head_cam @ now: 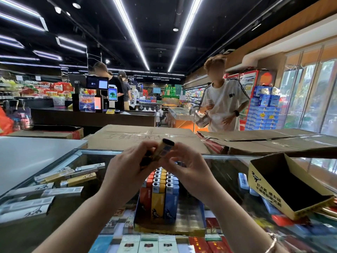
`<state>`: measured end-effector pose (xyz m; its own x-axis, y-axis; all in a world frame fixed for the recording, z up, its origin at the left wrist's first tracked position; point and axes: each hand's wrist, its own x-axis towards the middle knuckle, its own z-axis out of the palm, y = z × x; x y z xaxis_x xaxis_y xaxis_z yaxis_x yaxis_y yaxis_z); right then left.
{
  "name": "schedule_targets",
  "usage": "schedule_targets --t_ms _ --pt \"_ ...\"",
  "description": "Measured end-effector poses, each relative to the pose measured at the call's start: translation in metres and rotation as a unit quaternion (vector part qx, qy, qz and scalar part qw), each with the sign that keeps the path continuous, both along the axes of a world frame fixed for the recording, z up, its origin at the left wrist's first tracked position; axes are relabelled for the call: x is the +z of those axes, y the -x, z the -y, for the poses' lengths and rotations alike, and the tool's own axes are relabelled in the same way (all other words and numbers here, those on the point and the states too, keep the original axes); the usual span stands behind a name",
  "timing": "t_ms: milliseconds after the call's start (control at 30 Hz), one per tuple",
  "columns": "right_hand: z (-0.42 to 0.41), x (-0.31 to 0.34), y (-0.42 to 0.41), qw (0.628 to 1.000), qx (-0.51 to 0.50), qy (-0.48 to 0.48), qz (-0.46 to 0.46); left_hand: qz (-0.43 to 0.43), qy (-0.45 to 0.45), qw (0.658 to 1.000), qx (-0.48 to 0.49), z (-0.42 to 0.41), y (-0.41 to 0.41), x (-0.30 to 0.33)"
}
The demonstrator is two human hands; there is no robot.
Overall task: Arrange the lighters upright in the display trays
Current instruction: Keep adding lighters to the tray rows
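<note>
A: What's in the trays?

B: Display tray [175,229] w/ blue walls sits on the glass counter [60,221], right below both hands. Upright lighters [161,194] in it, three rows: red-orange left, yellow mid, blue right, metal tops up. They fill the left part; right part of the tray looks bare.

A: Other boxes?

B: Yellow carton [290,189], open top, tilted, on the counter's right side. Inside is dark, can't tell any contents. A blue lighter [243,180] lies flat just beside its left wall. Cardboard boxes [145,137] stacked beyond the counter. Cigarette packs [148,243] show under the glass.

A: Hands?

B: Both raised above the tray, close together. Left hand [127,165] has fingers curled round a small bunch of lighters [160,152], yellow bodies w/ dark caps, tilted up to the right. Blurred, so exact count unclear. Right hand [189,167] meets the same bunch from the right, thumb and fingertips bent onto it; pinching or only touching, can't tell for sure. Bracelet [271,241] on the right wrist.
</note>
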<state>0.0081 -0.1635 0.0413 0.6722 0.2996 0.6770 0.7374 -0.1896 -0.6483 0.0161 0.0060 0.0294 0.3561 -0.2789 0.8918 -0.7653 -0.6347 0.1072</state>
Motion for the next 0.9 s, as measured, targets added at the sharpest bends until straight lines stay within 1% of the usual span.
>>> schedule_targets --t_ms 100,200,267,367,433,500,567,667,800,833,900 --pt "-0.001 0.000 -0.001 0.999 0.013 -0.037 0.005 0.044 -0.041 0.997 0.044 -0.001 0.000 0.001" --pt "0.000 0.001 -0.002 0.998 0.034 -0.061 -0.005 0.054 -0.053 0.996 0.048 0.000 -0.001 0.000" --pt "0.001 0.001 -0.003 0.996 0.042 -0.072 -0.015 0.029 -0.047 0.998 0.038 0.000 -0.001 -0.001" --pt "0.004 0.002 -0.004 0.989 0.051 -0.130 -0.050 -0.028 -0.020 0.999 0.022 -0.001 -0.003 -0.002" --pt "0.008 0.004 -0.004 0.979 0.061 -0.166 -0.098 -0.043 0.002 0.999 0.014 -0.003 -0.004 -0.002" --pt "0.011 0.005 -0.004 0.971 0.081 -0.184 -0.132 -0.039 0.010 0.999 0.017 -0.004 -0.004 -0.002" --pt "0.013 0.005 -0.005 0.975 0.076 -0.157 -0.135 -0.016 -0.007 0.999 0.034 -0.004 -0.003 -0.001" --pt "0.017 0.008 -0.004 0.988 0.058 -0.065 -0.126 0.010 -0.027 0.998 0.050 -0.005 -0.002 0.001" --pt "0.018 0.009 -0.003 0.989 0.045 0.053 -0.134 0.042 -0.046 0.997 0.043 -0.005 -0.001 0.003" --pt "0.018 0.009 -0.004 0.988 0.036 0.068 -0.131 0.044 -0.039 0.997 0.040 -0.005 -0.001 0.003" --pt "0.019 0.008 -0.004 0.991 0.004 0.085 -0.108 0.028 0.010 0.999 0.025 -0.003 -0.001 0.003"
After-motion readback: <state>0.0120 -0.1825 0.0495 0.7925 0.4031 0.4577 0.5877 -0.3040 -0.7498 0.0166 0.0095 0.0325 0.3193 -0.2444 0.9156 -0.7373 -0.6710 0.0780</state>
